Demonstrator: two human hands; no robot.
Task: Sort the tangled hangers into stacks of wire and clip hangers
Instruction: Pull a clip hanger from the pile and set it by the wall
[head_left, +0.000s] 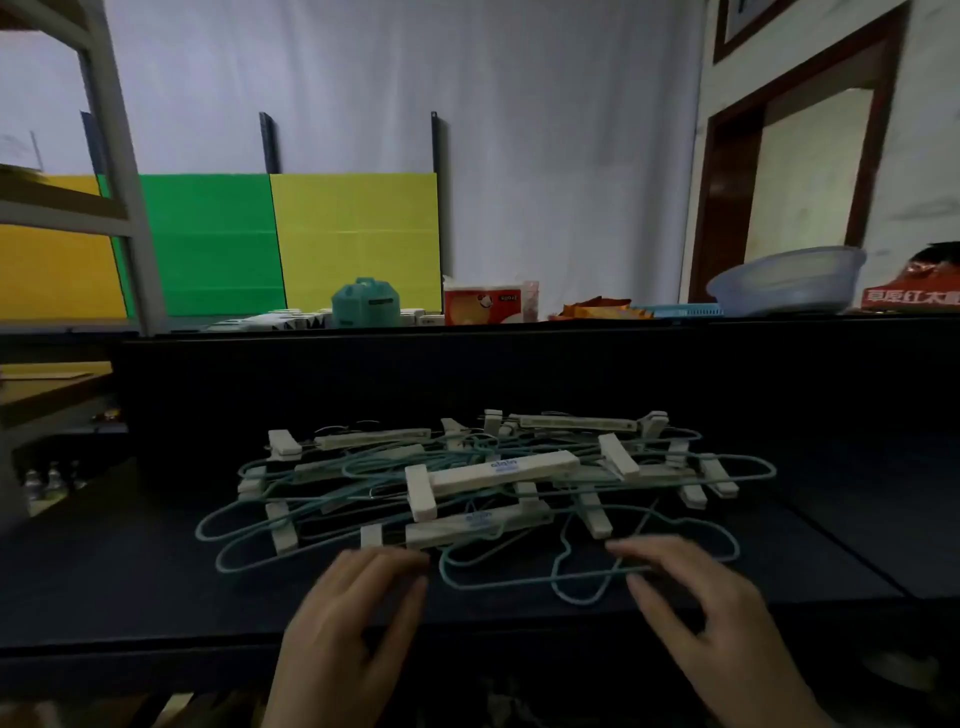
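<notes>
A tangled pile of hangers (483, 483) lies on the dark table (130, 597). It mixes thin teal wire hangers (582, 582) with white clip hangers (493, 470) that have flat bars and pegs. My left hand (358, 613) hovers at the pile's near edge, fingers relaxed and spread, close to a white clip hanger bar (467, 525). My right hand (691, 597) is over the nearest wire hanger loop, fingers loosely extended, with the fingertips at the wire. Neither hand grips anything that I can see. Both hands are blurred.
A raised dark ledge (519, 332) runs behind the table, carrying a teal container (366, 301), a red-white box (488, 301), snack packets and a blue-grey bowl (787, 280). A metal shelf frame (111, 156) stands at left. The table's front edge is just below my hands.
</notes>
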